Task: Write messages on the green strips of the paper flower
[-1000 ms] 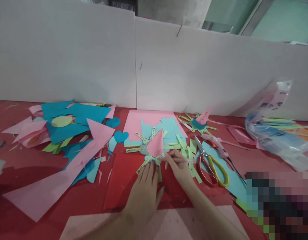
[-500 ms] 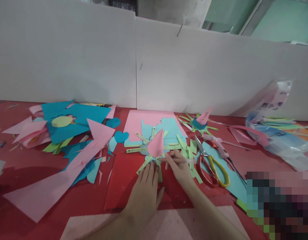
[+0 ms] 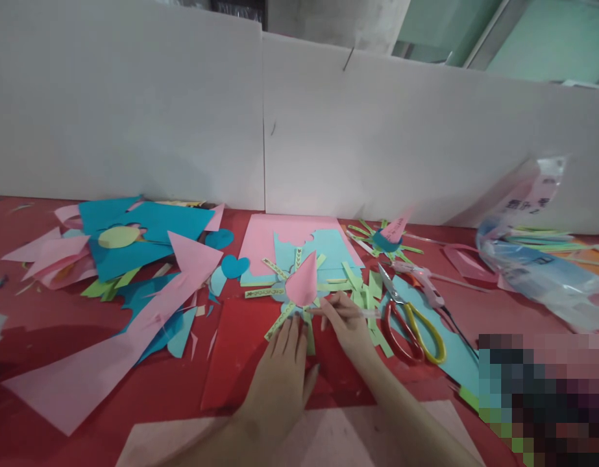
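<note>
The pink cone stands on the paper flower among patterned green strips. Just below it, the left hand lies flat, fingers slightly spread, pressing the strips. To its lower right, the right hand pinches a pen with fingers curled.

Left hand flat by pink cone, right hand holding pen, scissors alongside

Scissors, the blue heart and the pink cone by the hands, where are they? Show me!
Scissors (image 3: 397, 294): head view, on the metal near the handles.
Blue heart (image 3: 235, 266): head view, on its middle.
Pink cone (image 3: 303, 285): head view, on its side.
</note>
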`<state>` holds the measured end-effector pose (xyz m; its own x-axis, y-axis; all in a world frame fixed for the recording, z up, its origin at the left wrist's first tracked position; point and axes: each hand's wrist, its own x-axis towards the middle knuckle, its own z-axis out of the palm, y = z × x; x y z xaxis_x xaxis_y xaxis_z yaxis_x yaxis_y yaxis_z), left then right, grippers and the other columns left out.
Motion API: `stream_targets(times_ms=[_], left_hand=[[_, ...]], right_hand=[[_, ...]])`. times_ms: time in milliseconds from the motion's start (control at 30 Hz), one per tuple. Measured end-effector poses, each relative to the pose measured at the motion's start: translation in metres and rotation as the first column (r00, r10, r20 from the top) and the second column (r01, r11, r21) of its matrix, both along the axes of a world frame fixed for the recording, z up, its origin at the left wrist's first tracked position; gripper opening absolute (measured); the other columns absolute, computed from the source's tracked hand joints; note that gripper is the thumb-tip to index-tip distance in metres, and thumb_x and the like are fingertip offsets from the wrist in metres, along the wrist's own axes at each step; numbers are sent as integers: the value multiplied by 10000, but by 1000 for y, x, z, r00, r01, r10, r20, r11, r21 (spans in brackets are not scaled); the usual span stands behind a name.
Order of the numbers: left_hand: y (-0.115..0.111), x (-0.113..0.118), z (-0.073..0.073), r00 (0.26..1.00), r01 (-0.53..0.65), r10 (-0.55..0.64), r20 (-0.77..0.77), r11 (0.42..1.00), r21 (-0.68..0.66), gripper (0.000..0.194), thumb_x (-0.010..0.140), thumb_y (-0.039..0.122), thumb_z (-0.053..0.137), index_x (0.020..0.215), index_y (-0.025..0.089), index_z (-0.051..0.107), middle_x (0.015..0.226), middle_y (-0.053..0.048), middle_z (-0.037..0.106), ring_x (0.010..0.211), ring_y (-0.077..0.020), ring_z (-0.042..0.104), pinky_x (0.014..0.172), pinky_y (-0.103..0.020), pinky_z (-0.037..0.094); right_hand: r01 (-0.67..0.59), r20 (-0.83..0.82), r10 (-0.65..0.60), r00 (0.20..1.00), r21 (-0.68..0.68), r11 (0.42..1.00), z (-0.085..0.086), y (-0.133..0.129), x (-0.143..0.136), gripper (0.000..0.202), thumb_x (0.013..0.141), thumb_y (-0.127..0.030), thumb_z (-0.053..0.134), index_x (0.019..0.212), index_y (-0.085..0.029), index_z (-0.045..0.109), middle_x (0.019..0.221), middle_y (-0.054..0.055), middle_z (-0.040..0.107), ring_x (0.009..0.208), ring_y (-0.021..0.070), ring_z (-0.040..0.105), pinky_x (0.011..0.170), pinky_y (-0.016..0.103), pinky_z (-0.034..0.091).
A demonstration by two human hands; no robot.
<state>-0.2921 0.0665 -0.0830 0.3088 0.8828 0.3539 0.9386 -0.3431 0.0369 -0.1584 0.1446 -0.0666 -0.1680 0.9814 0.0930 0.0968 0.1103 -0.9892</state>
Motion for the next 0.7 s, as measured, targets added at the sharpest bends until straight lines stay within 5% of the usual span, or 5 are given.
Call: stream_targets(times_ms=[700], left_hand=[[1,-1,-2,1000,5,-5,20,1000,-9,450,849,367,333,1173,97,490,1258,-142,480,1145,-266,432,905,-387,375]], right_hand=[[101,117,-108,987,65,993,6,-1,1,324,772,-396,542,524,-222,427,493,-22,515,552,169,590,531,266,403]])
